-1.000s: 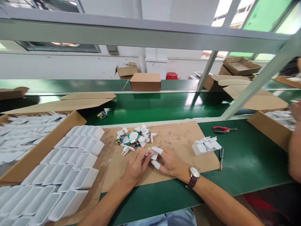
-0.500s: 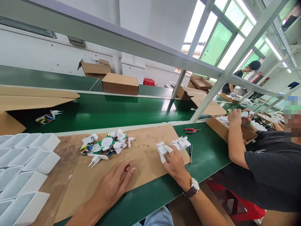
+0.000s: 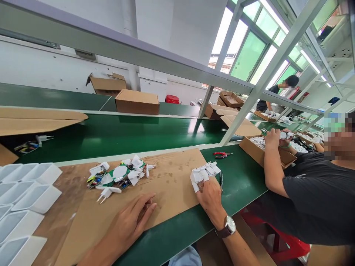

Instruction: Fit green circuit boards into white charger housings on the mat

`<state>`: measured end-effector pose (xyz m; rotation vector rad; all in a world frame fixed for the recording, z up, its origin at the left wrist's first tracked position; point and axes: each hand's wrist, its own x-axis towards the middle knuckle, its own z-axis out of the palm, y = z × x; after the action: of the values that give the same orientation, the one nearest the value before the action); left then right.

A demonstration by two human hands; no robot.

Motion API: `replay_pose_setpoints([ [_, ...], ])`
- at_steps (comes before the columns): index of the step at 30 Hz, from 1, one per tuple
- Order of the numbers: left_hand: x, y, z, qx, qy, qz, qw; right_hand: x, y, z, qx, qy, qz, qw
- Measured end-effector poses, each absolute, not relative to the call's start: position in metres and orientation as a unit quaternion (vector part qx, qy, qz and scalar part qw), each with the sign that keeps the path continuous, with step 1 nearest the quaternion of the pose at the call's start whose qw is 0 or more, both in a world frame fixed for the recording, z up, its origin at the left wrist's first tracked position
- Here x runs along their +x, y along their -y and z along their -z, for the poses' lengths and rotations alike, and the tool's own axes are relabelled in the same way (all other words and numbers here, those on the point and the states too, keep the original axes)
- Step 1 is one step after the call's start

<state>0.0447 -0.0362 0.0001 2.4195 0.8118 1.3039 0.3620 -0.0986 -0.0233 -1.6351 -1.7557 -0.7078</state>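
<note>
My left hand (image 3: 130, 223) lies flat and open on the brown cardboard sheet (image 3: 166, 184), holding nothing. Stretched out to the right, my right hand (image 3: 208, 194) wears white finger cots and a wristwatch, and its fingers press a white plug part against the small row of white plug parts (image 3: 206, 170) at the sheet's right edge. A loose pile of white plugs and small circuit boards (image 3: 118, 173) lies further back on the cardboard, left of centre.
Rows of white plastic housings (image 3: 24, 199) fill the left. Red-handled pliers (image 3: 220, 154) lie on the green bench. Another person in a dark shirt (image 3: 313, 195) works at a cardboard box (image 3: 257, 151) on the right. Boxes (image 3: 137, 101) stand beyond the green belt.
Both hands were together over a part at the middle of the cardboard. My right hand has carried it right to the row of white parts; my left hand stayed, open. View turned right.
</note>
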Motion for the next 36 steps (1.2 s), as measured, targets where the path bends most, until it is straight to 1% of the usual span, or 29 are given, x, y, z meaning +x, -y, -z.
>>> replay_pose_setpoints([
  [5,0.044,0.035,0.005,0.836,-0.295,-0.441,0.144,0.365,0.107,0.009,-0.642,0.641,0.253,0.337],
  [10,0.044,0.037,0.006,0.850,-0.294,-0.414,0.138,0.390,0.113,-0.012,-0.689,0.559,0.215,0.408],
  [14,0.045,0.038,0.002,0.854,-0.287,-0.414,0.130,0.411,0.114,-0.011,-0.709,0.543,0.138,0.428],
  [17,0.047,0.038,0.000,0.855,-0.277,-0.424,0.115,0.403,0.115,-0.016,-0.661,0.592,0.143,0.437],
  [21,0.050,0.037,0.000,0.870,-0.259,-0.404,0.111,0.364,0.105,-0.038,-0.527,0.691,0.195,0.454],
  [25,0.050,0.037,-0.005,0.875,-0.261,-0.399,0.081,0.319,0.072,-0.051,-0.434,0.790,0.146,0.408],
  [29,0.037,0.044,-0.029,0.876,-0.270,-0.400,0.002,0.284,0.026,-0.042,-0.387,0.862,0.101,0.310],
  [31,0.024,0.049,-0.045,0.875,-0.281,-0.394,-0.017,0.268,0.000,-0.035,-0.388,0.884,0.059,0.255],
  [33,0.005,0.054,-0.060,0.868,-0.306,-0.390,-0.036,0.253,-0.023,-0.030,-0.414,0.887,-0.015,0.203],
  [36,-0.031,0.058,-0.075,0.854,-0.355,-0.372,-0.077,0.234,-0.051,-0.028,-0.467,0.862,-0.101,0.170],
])
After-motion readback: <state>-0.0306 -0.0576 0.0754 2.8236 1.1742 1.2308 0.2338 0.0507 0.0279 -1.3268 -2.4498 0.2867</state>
